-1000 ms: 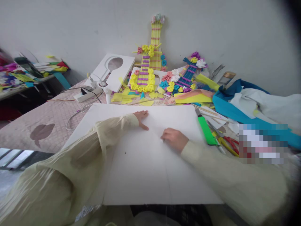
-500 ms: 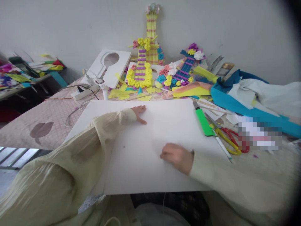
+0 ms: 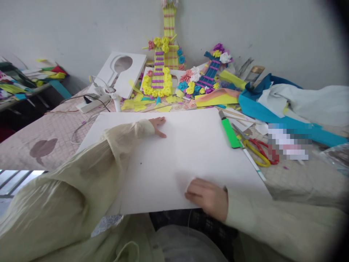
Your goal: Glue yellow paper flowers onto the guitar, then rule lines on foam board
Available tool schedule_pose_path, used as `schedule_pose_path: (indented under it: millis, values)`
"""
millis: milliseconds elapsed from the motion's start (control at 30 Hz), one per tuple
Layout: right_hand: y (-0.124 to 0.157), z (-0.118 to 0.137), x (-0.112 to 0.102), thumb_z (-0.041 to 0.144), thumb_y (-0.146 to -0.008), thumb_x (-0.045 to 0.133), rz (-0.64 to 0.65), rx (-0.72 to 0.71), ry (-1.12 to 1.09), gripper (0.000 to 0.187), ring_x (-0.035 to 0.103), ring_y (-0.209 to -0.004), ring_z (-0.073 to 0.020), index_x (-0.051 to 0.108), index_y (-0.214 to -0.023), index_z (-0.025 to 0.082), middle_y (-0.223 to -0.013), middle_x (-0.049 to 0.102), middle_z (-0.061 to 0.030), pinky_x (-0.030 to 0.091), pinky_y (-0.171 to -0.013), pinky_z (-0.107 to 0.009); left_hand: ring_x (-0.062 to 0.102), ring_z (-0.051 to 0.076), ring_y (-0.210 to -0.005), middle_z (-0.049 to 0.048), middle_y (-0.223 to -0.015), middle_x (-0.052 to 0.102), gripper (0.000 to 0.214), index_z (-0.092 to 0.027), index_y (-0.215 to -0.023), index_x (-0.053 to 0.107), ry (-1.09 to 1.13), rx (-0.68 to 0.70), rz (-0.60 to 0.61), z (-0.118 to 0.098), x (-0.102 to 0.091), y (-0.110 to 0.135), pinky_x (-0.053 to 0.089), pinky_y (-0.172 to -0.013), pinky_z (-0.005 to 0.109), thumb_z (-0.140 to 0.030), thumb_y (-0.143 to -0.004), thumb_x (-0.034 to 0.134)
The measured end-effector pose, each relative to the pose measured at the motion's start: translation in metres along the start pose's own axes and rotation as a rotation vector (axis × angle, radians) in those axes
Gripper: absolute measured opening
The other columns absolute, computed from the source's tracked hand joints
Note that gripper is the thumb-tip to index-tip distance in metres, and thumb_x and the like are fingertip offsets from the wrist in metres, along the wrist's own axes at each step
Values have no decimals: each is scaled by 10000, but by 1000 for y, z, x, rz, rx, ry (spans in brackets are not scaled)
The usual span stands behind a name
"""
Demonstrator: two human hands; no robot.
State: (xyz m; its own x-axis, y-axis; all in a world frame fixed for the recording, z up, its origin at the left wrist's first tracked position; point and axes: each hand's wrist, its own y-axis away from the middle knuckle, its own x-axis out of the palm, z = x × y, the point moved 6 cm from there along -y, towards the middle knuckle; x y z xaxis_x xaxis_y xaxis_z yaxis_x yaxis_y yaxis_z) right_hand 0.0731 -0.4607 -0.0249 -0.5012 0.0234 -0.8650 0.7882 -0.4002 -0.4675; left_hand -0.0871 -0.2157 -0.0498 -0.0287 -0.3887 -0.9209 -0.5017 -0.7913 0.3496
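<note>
A large white board lies in front of me across the table's near edge. My left hand rests flat on its far left part, fingers spread, holding nothing. Near the board's front edge, my right hand has its fingers bent together against the surface. A pale edge shows by its fingertips, but I cannot make out what it is. On the board's right side lie a green utility knife and a white pen-like stick. Scissors with red and yellow handles are just beyond them.
Guitar-shaped crafts with paper flowers lean at the back wall. Behind the board stand a white panel with a cut-out and a power strip with cables. Blue and white sheets lie to the right, coloured scraps behind.
My right hand has slid down the board towards its front edge. My left hand keeps its place on the board. The whole view has shifted slightly.
</note>
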Motion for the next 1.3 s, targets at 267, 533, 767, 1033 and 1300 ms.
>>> schedule_pose_path:
  millis: [267, 533, 767, 1033, 1300]
  values:
    - [-2, -6, -5, 112, -922, 319, -53, 67, 59, 360, 422, -666, -162, 585, -680, 116, -670, 482, -66, 378, -608, -283, 52, 216, -1336, 69, -1467, 34, 1140, -130, -1389, 131, -14, -3, 0, 1, 2, 0, 34, -1080, 313, -748, -485, 446]
    - [11, 10, -9, 46, -886, 275, 12, 106, -63, 355, 407, -663, -165, 598, -749, 99, -690, 486, -77, 375, -589, -280, 50, 228, -1336, 71, -1468, 43, 1153, -111, -1390, 119, -14, -2, 7, 0, 1, 0, 28, -1079, 321, -745, -486, 452]
    - [15, 38, -15, 104, -914, 321, 51, 48, -59, 342, 409, -635, -157, 589, -702, 95, -636, 467, -63, 357, -581, -287, 82, 221, -1333, 74, -1466, 55, 1136, -104, -1385, 145, 0, 3, -32, -2, -1, 3, 53, -1076, 301, -727, -488, 458]
    - [16, 33, -15, 108, -923, 300, 34, 66, -25, 357, 428, -655, -161, 599, -731, 85, -651, 473, -71, 378, -599, -288, 76, 235, -1333, 73, -1468, 45, 1149, -110, -1389, 124, 5, -5, -23, 2, 0, 1, 49, -1077, 309, -734, -486, 466]
    - [17, 36, -9, 68, -873, 407, 41, -9, 27, 316, 387, -636, -159, 558, -596, 89, -645, 455, -51, 352, -586, -306, 72, 246, -1332, 88, -1467, 39, 1147, -92, -1389, 112, -1, -9, -6, 0, 0, 2, 47, -1075, 311, -716, -497, 473]
